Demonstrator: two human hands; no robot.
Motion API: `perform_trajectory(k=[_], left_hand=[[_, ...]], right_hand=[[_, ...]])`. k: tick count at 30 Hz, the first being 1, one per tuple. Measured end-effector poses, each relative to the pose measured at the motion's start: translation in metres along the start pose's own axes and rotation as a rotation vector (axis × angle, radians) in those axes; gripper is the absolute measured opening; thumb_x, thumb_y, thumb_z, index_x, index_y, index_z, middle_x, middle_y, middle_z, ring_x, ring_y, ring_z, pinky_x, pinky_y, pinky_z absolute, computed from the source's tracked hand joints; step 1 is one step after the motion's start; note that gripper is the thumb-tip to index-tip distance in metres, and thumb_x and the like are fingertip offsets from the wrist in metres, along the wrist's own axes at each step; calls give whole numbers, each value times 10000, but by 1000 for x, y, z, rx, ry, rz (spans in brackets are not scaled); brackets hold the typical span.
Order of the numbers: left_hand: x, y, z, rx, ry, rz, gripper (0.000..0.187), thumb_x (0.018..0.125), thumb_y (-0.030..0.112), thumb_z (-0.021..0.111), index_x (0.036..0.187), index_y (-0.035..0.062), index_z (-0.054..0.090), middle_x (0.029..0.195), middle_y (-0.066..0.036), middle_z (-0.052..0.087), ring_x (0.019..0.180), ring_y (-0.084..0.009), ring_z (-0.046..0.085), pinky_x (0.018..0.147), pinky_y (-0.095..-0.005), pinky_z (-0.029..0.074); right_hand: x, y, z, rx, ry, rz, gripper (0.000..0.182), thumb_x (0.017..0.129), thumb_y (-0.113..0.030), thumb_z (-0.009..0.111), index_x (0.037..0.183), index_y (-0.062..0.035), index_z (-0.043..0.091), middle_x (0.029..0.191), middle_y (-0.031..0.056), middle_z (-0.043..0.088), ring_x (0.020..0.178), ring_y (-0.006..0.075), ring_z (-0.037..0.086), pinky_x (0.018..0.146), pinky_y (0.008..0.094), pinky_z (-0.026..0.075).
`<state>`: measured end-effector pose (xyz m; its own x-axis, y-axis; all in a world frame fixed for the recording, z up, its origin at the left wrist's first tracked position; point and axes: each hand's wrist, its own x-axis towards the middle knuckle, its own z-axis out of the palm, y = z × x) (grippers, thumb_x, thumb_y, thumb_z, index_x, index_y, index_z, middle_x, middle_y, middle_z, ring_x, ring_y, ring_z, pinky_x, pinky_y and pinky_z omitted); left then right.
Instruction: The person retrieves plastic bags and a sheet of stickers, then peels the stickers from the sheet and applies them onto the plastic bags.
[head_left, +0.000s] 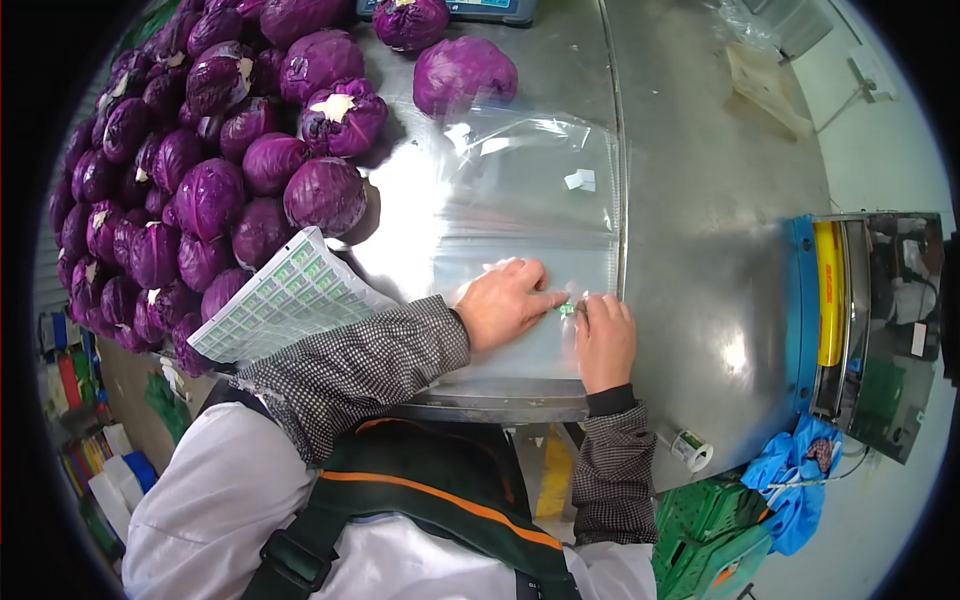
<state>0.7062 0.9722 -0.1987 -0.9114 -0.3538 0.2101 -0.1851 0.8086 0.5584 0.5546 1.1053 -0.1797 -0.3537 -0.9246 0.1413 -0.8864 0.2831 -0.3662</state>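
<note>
My left hand (pixel 510 300) lies flat on a stack of clear plastic bags (pixel 530 200) spread on the steel table (pixel 700 200). Its index finger points at a small green sticker (pixel 566 310) on the top bag. My right hand (pixel 605 340) rests beside it, fingertips touching the same sticker and the bag. A sheet of green labels (pixel 285 300) leans over my left forearm. Several purple cabbages (pixel 210 190) are piled at the left, with one (pixel 465 72) lying just beyond the bags.
A weighing scale (pixel 450 10) with a cabbage on it sits at the far edge. A sealing machine (pixel 870 320) stands at the right. A tape roll (pixel 690 450), blue gloves (pixel 795 480) and green crates (pixel 710 540) are at lower right.
</note>
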Motion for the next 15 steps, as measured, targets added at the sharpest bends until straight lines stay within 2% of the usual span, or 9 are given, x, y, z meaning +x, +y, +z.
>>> perform_trajectory(k=[7,15], left_hand=[[-2,0,1,83,30,66,379,814,141,662,1188,193,681,961,-50,527,877,-215,542,708,-324,518],[-4,0,3,70,19,57,399,809,146,664,1206,190,671,972,-62,528,899,-232,538,745,-339,510]], right_hand=[[-7,2,-3,-155,49,-239,155,736,-81,655,870,-110,583,823,39,533,781,236,541,687,376,424],[-8,8,-4,-144,44,-358,136,744,-103,649,852,-114,567,806,29,508,763,213,531,687,359,420]])
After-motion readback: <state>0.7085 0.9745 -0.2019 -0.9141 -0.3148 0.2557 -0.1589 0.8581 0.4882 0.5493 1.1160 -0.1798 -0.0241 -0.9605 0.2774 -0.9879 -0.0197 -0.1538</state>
